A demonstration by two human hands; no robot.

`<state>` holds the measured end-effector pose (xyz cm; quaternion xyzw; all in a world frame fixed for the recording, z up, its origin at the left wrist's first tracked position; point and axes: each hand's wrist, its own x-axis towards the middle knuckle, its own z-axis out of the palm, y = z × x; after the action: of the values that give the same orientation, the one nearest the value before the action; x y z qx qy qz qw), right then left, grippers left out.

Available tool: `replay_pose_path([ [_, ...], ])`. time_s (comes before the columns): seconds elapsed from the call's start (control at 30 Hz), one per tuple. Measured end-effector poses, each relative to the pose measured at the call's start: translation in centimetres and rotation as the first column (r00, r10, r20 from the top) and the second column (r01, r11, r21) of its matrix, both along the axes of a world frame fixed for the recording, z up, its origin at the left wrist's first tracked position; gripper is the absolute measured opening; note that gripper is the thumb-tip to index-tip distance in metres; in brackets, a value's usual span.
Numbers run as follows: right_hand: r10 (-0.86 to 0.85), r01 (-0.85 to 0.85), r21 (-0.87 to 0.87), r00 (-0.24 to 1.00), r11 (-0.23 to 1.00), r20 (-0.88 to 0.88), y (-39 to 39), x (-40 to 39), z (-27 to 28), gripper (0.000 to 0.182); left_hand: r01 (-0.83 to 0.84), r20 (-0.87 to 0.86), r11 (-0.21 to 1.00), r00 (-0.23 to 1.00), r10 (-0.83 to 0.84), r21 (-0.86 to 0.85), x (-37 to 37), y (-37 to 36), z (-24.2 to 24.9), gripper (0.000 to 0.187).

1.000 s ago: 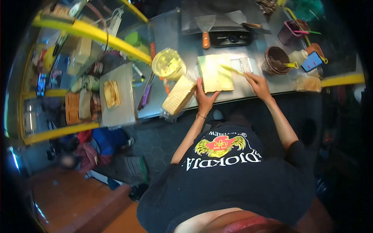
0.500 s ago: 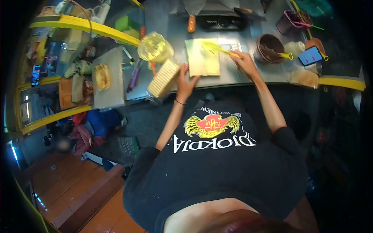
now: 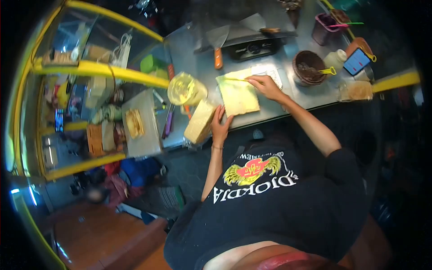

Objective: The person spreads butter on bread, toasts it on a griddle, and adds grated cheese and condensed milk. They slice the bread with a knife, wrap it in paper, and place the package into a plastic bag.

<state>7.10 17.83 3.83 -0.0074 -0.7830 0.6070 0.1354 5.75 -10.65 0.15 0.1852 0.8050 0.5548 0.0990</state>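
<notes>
Two bread slices (image 3: 240, 96) lie side by side on the metal counter with a pale yellow spread on them. My right hand (image 3: 266, 87) grips a yellow spreader (image 3: 237, 79), its blade low over the far part of the bread. At the near left corner of the bread rests my left hand (image 3: 220, 124), its fingers apart, between the slices and a loaf (image 3: 200, 122) in clear wrap. Behind the loaf stands a tub of yellow spread (image 3: 185, 89). No object shows in my left hand.
A griddle (image 3: 254, 48) with an orange-handled scraper (image 3: 218, 58) is at the back. To the right are a brown tub (image 3: 308, 67), a phone (image 3: 357, 61) and wrapped bread (image 3: 355, 91). A tray (image 3: 148, 121) lies left. A person (image 3: 117, 182) is at lower left.
The whole view has shifted and tilted, so the counter sits lower. My right hand has drawn the spreader across toward the left part of the bread. My left hand stays near the bread's corner.
</notes>
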Motion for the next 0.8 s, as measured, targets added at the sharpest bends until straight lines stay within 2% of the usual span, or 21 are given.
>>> replay_pose_path([
  [0.03, -0.09, 0.09, 0.008, 0.996, 0.996, -0.009, -0.2, -1.3, -0.8, 0.028, 0.02, -0.017, 0.996, 1.0, -0.021, -0.09, -0.3, 0.3, 1.0, 0.067],
  [0.07, -0.11, 0.11, -0.017, 0.994, 0.994, -0.004, 0.0, -0.6, -2.0, 0.028, 0.029, -0.024, 0.98, 0.999, -0.034, -0.197, -0.1, 0.0, 2.0, 0.067],
  [0.13, 0.163, -0.169, 0.047, 0.98, 0.984, 0.115, -0.5, 1.1, -2.2, 0.028, 0.036, -0.026, 0.968, 0.999, -0.044, -0.248, 0.3, -0.8, 1.9, 0.067],
  [0.2, 0.319, -0.325, 0.022, 0.939, 0.946, 0.126, 0.2, 3.7, -0.9, 0.028, 0.021, -0.057, 0.967, 0.998, -0.036, -0.253, -0.9, -0.3, 1.5, 0.067],
  [0.27, 0.258, -0.26, 0.01, 0.962, 0.966, 0.093, 0.8, 3.6, -1.2, 0.028, 0.057, 0.059, 0.991, 0.997, -0.051, -0.121, -0.8, -0.7, 0.7, 0.068],
  [0.3, 0.12, -0.117, -0.05, 0.99, 0.992, 0.079, 0.5, 2.9, -1.8, 0.029, 0.052, 0.019, 0.97, 0.999, -0.049, -0.237, -0.5, -0.2, 2.3, 0.069],
  [0.33, -0.013, 0.023, -0.113, 0.996, 0.993, 0.092, -0.3, 1.7, -2.7, 0.03, 0.069, 0.015, 0.99, 0.998, -0.068, -0.119, -0.8, -0.7, 0.9, 0.069],
  [0.37, -0.049, 0.051, -0.049, 0.998, 0.997, 0.039, -0.1, 0.0, -4.1, 0.031, 0.089, -0.013, 0.981, 0.996, -0.093, -0.173, -1.0, -0.8, 1.2, 0.069],
  [0.4, -0.072, 0.072, 0.011, 0.997, 0.997, -0.018, -0.4, -0.6, -5.0, 0.032, 0.077, 0.024, 0.989, 0.997, -0.075, -0.124, -1.2, -1.1, 0.4, 0.069],
  [0.43, -0.039, 0.039, -0.017, 0.999, 0.999, 0.024, -1.8, 1.4, -4.8, 0.032, 0.057, -0.052, 0.969, 0.996, -0.071, -0.24, -0.9, -0.7, 1.4, 0.069],
  [0.47, 0.107, -0.124, 0.127, 0.985, 0.984, 0.132, -1.9, 2.7, -3.6, 0.032, 0.05, -0.04, 0.973, 0.997, -0.061, -0.225, -0.9, -0.8, 1.4, 0.068],
  [0.5, 0.226, -0.287, 0.277, 0.946, 0.917, 0.233, -0.9, 2.8, -1.8, 0.031, 0.041, -0.051, 0.973, 0.997, -0.054, -0.228, -0.7, -1.3, 1.0, 0.068],
  [0.53, 0.309, -0.396, 0.279, 0.9, 0.875, 0.308, -0.8, 4.5, 1.2, 0.03, 0.031, -0.077, 0.976, 0.996, -0.049, -0.214, -1.0, -0.9, 0.8, 0.068],
  [0.6, 0.374, -0.408, 0.256, 0.911, 0.876, 0.175, -0.4, 4.7, 1.4, 0.029, 0.011, -0.096, 0.988, 0.995, -0.026, -0.156, -0.8, -0.6, 0.4, 0.069],
  [0.67, 0.262, -0.281, 0.103, 0.951, 0.954, 0.163, -0.1, 2.6, 1.2, 0.031, -0.019, -0.112, 0.988, 0.994, 0.002, -0.152, -0.3, -0.9, 0.1, 0.068],
  [0.73, 0.03, -0.032, 0.053, 0.999, 0.998, 0.039, -0.9, -0.2, 0.1, 0.033, -0.021, -0.151, 0.99, 0.989, -0.001, -0.139, -0.4, -0.7, 0.0, 0.067],
  [0.77, 0.03, -0.033, 0.068, 0.999, 0.997, 0.042, -0.8, 0.3, -0.6, 0.033, -0.013, -0.16, 0.992, 0.987, -0.008, -0.128, -0.5, -0.7, 0.0, 0.066],
  [0.8, 0.114, -0.126, 0.102, 0.987, 0.987, 0.114, -0.6, 1.0, -0.9, 0.033, -0.013, -0.158, 0.993, 0.987, -0.005, -0.116, -0.4, -0.8, 0.0, 0.066],
])
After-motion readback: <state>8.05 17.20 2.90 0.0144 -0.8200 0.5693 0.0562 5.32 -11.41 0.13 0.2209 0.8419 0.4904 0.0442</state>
